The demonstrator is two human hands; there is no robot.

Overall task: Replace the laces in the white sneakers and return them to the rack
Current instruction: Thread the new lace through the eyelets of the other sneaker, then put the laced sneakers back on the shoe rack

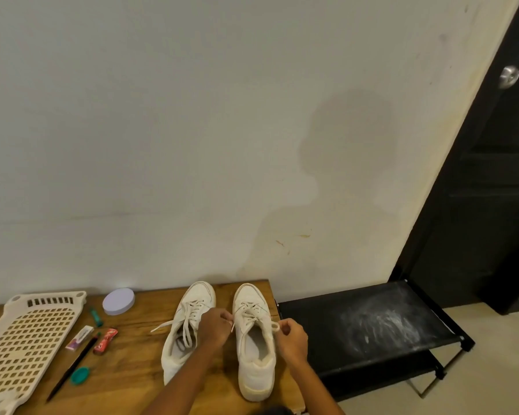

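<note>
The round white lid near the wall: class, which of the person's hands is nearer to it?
Left. The left hand pinches a lace between the two sneakers, closer to the round white lid. The right hand grips a lace beyond the right sneaker, farther away.

The perforated tray (21,339) runs off the left and bottom edges.

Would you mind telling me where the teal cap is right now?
In the head view, the teal cap lies on the wooden table, left of the sneakers, beside the black pencil and below the red packet.
</note>
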